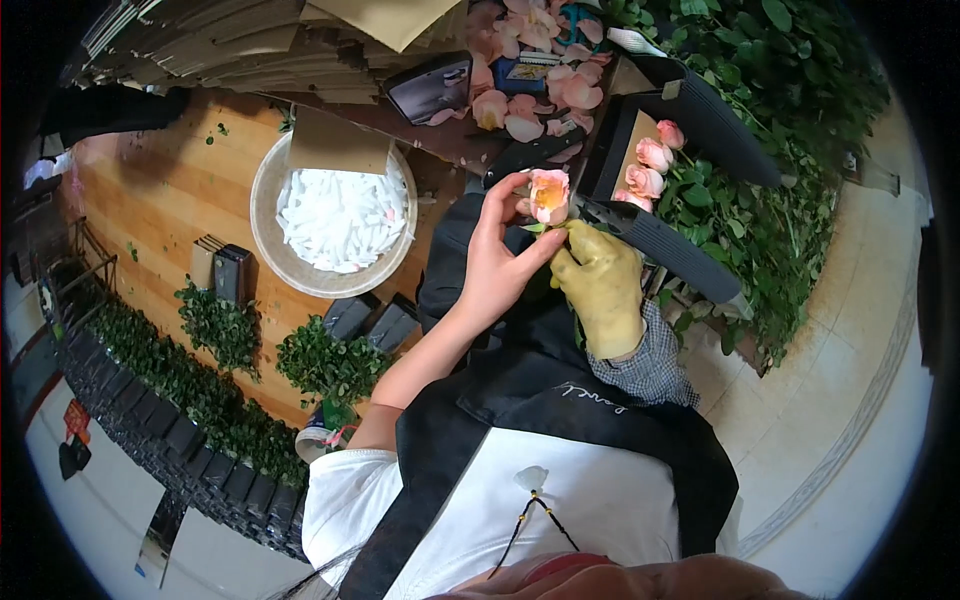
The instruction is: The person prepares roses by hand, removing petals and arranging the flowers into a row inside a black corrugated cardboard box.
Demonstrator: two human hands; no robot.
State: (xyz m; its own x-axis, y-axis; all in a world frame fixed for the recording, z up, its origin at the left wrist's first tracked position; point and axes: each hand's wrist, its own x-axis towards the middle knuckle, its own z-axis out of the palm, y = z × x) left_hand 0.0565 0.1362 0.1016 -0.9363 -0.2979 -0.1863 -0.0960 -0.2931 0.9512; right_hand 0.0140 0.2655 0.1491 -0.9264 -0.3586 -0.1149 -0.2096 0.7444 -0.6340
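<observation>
One pink rose (549,197), upper centre of frame: left fingers (497,205) curl around it; yellow-gloved right fingers (582,243) close just beneath its bloom.

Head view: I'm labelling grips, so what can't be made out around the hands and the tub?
In the head view:
Left hand: some fingertips, hidden behind the pink rose.
Gloved right hand: how its grip closes, hidden by its own fingers.
Round tub: part of its rim, hidden by cardboard.

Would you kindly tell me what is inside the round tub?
The tub holds many slender white pieces; whatever lies beneath them or behind the cardboard cannot be seen.
</observation>
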